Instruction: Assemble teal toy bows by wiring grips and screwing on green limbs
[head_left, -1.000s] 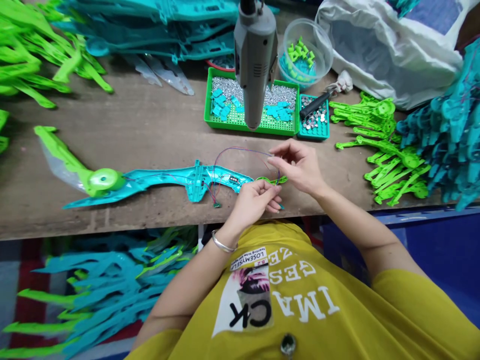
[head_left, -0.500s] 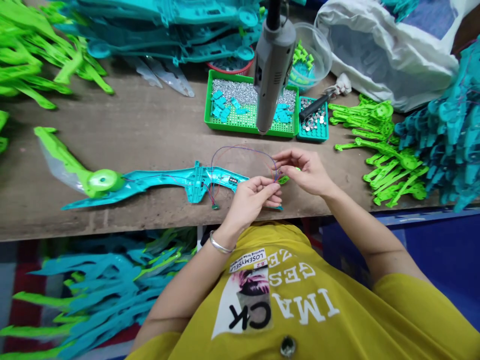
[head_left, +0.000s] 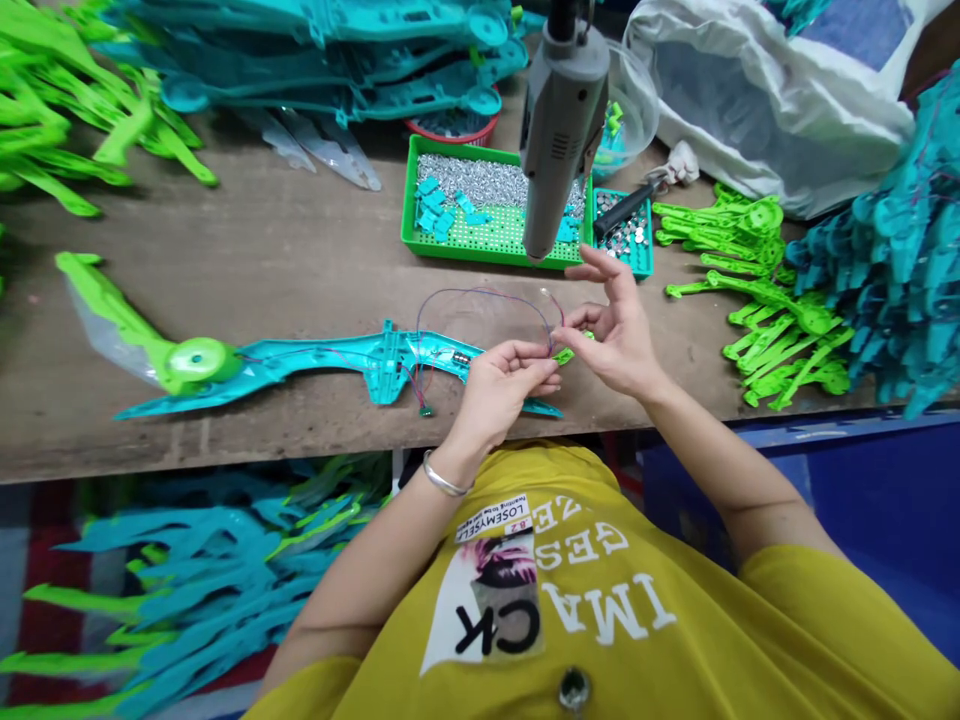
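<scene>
Along the tabletop's (head_left: 300, 240) front edge, the left hand (head_left: 501, 388) and right hand (head_left: 619, 340) pinch thin, looping red and blue wires (head_left: 469, 290).
The left fingertips close narrowly over the right end of a long, curved, ribbed turquoise plastic shell (head_left: 315, 356); the right thumb and forefinger meet on the wires, other fingers spread. A glossy, round-hubbed lime-green plastic limb (head_left: 198, 362) joins the shell's left end; a small green circuit board (head_left: 426, 411) lies just beside its front side.
</scene>
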